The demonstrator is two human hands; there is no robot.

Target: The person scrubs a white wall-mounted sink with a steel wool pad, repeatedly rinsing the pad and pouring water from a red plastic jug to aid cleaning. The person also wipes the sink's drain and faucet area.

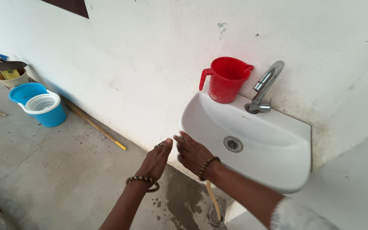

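Note:
My left hand (156, 161) is raised beside the front left edge of a white wall-mounted sink (273, 149), fingers together, holding nothing; a beaded bracelet circles its wrist. Just to the right, my right hand (192, 154) rests with spread fingers against the sink's front rim, also wearing a beaded bracelet. The two hands nearly touch at the fingertips. A red plastic mug (225, 80) stands on the sink's back left ledge. A chrome tap (264, 87) rises at the back of the basin, above the drain (233, 144).
A blue mop bucket (39, 104) with a white wringer basket stands by the wall at left, a beige bucket (11, 76) behind it. A wooden stick (96, 125) lies along the wall's base. A drain hose (214, 200) drops to a floor drain on wet concrete.

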